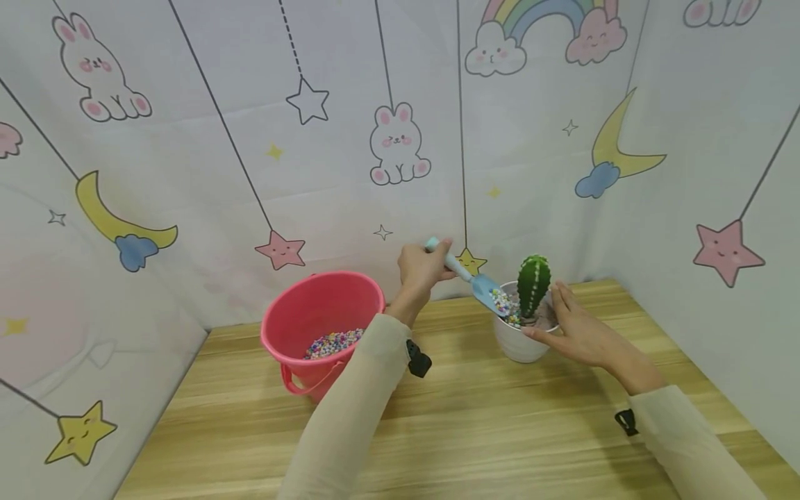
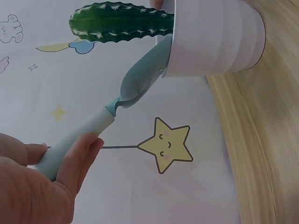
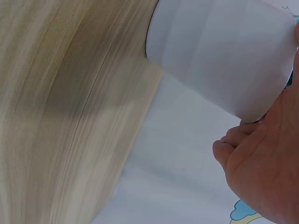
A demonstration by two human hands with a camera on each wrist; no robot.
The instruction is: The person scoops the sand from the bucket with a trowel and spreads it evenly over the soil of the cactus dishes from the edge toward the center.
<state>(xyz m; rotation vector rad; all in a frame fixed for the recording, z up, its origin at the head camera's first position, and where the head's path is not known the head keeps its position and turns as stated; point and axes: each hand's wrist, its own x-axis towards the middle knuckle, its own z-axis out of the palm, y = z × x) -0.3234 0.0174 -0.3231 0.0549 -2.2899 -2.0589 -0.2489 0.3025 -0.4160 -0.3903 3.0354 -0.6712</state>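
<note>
My left hand [image 1: 421,269] grips the pale blue handle of a small trowel [image 2: 79,137]. The trowel's blade [image 1: 486,292] tilts down over the rim of a white flowerpot [image 1: 523,346], with colourful little beads [image 1: 500,301] on it. More beads lie inside the pot, beside a green cactus [image 1: 534,285] standing in greyish filling. At the pot's right side, my right hand [image 1: 587,337] rests against the rim, thumb along the front and fingers at the far side. The right wrist view shows that hand [image 3: 266,158] touching the pot wall; part of the hand is cut off.
A pink bucket [image 1: 275,340] with multicoloured beads [image 1: 334,344] inside stands at the left of the wooden table [image 1: 475,430], its handle hanging in front. A white cloth backdrop [image 1: 337,194] printed with rabbits, stars and moons rises behind the table and along both sides.
</note>
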